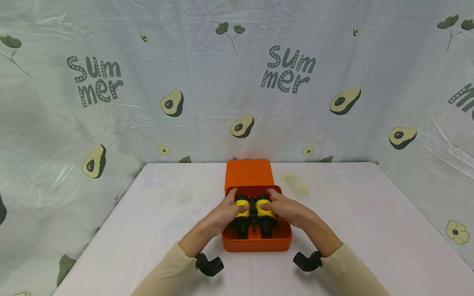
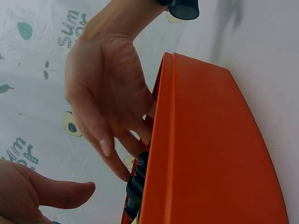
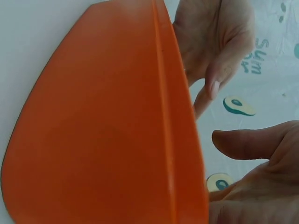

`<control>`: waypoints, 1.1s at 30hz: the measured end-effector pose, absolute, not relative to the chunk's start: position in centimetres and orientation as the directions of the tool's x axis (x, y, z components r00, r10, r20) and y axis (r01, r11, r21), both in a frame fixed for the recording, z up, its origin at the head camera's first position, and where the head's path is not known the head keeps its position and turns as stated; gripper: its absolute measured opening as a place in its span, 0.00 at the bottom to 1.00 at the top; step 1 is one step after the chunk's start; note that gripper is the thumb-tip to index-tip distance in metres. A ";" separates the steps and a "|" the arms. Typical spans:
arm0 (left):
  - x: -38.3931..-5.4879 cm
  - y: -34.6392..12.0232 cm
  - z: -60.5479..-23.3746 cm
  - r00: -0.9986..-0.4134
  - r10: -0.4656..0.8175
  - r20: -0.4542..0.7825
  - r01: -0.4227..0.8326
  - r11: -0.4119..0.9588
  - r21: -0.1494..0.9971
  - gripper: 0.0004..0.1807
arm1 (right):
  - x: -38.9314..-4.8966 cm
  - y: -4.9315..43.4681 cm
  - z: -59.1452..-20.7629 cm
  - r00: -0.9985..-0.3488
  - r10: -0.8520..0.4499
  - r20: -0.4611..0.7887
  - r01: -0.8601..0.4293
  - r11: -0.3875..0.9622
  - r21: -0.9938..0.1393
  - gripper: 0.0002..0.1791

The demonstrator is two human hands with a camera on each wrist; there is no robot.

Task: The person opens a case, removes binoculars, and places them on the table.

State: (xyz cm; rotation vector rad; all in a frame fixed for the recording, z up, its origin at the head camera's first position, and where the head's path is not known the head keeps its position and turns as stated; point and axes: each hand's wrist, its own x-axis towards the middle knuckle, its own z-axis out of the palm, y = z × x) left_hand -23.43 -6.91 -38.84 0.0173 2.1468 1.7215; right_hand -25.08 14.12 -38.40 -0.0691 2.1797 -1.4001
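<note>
A person's left hand (image 1: 226, 211) and right hand (image 1: 290, 209) reach into a box from either side, loosely spread around a pair of binoculars (image 1: 253, 211). In the wrist views the thumbs stand extended above the box's rim instead of pinching, and the fingers reach down inside; how firmly they touch the binoculars cannot be told. The binoculars are black with a yellow band around each barrel, and they lie in the box with both barrels running from front to back, one on either side of a black middle piece. The box (image 1: 257, 246) is orange with rounded corners, and its orange lid (image 1: 249, 172) is folded back behind it, away from the person. A small black device (image 1: 209, 265) is worn at the left wrist and a matching black device (image 1: 309, 262) at the right, next to the cuffs of cream sleeves (image 1: 168, 271). The box sits on a white table (image 1: 177, 213) marked with faint stains. Behind hangs a pale cloth (image 1: 207, 74) printed with avocados, flowers and the word "summer".
</note>
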 end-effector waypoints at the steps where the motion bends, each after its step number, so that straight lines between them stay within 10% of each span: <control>1: -23.4 -6.9 -38.8 -0.924 0.248 -0.291 -0.232 0.242 0.942 0.45 | -25.1 14.1 -38.4 -0.848 -0.329 -0.414 0.238 0.462 -0.854 0.46; 33: -22.8 -7.4 -37.4 -0.930 0.275 -0.245 -0.158 0.305 0.939 0.42 | -24.8 14.1 -38.1 -0.902 -0.312 -0.298 0.089 0.541 -0.836 0.39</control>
